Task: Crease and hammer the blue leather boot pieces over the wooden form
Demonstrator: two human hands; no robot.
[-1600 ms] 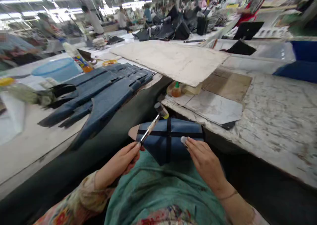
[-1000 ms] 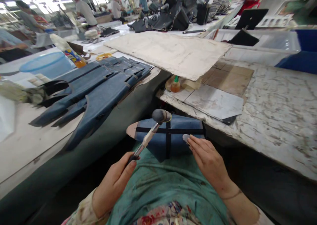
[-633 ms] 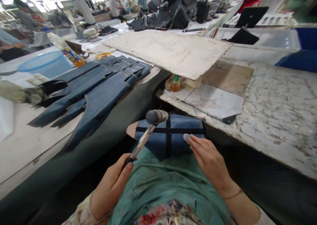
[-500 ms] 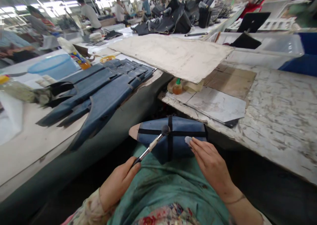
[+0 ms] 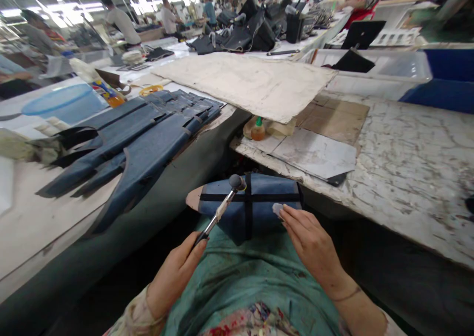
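A blue leather piece (image 5: pixel 266 205) with crossing black strips lies over a rounded form on my lap, its pale tip pointing left. My left hand (image 5: pixel 177 272) is closed round the handle of a small hammer (image 5: pixel 222 207), whose dark head sits just above the piece near the strip crossing. My right hand (image 5: pixel 311 244) rests with fingers stretched flat on the piece's right end, a taped fingertip touching the blue leather.
Several long blue leather cut pieces (image 5: pixel 140 133) lie on the bench at left, behind them a blue plastic tub (image 5: pixel 62 104). A small glue bottle (image 5: pixel 258 130) stands under a beige board (image 5: pixel 244 82). Grey sheet (image 5: pixel 314 153) and marble table (image 5: pixel 411 148) at right. Other people work far back.
The hammer swung up and then came down onto the blue piece, its head now by the strip crossing. My right hand has stayed on the piece's right end.
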